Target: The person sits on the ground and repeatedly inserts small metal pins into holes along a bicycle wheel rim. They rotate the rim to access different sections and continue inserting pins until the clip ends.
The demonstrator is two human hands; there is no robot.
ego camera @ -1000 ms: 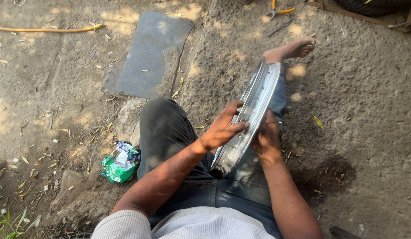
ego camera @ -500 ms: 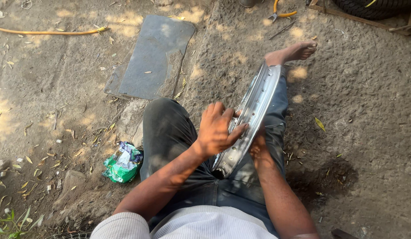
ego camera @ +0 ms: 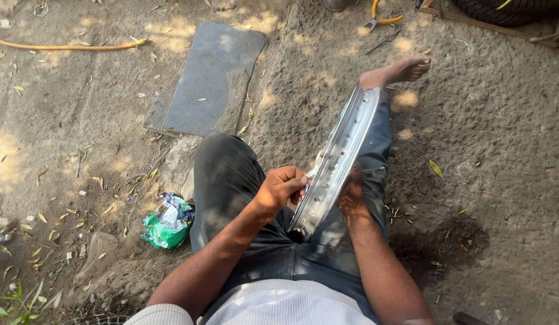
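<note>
Across the seated person's lap lies one silver wheel rim (ego camera: 338,161); left hand (ego camera: 281,188) pinches at its edge, right hand (ego camera: 352,195) grips behind. One green wrapper (ego camera: 168,221), one grey slab (ego camera: 210,78), bare dirt ground (ego camera: 502,138).

Wheel rims: one, a silver metal rim (ego camera: 340,159) with spoke holes, at centre.
Hands: two, left hand (ego camera: 282,186) and right hand (ego camera: 352,195), either side of the rim.
Bare feet: one (ego camera: 397,71), at 1 o'clock.
Grey flat slabs: one (ego camera: 210,75), at 11 o'clock.
Yellow hoses: one (ego camera: 62,46), at 10 o'clock.
Green crumpled wrappers: one (ego camera: 167,221), at 8 o'clock.
Pliers, yellow-handled: one (ego camera: 382,20), at 12 o'clock.
Tyres: one (ego camera: 508,9), partly in view at 1 o'clock.
</note>
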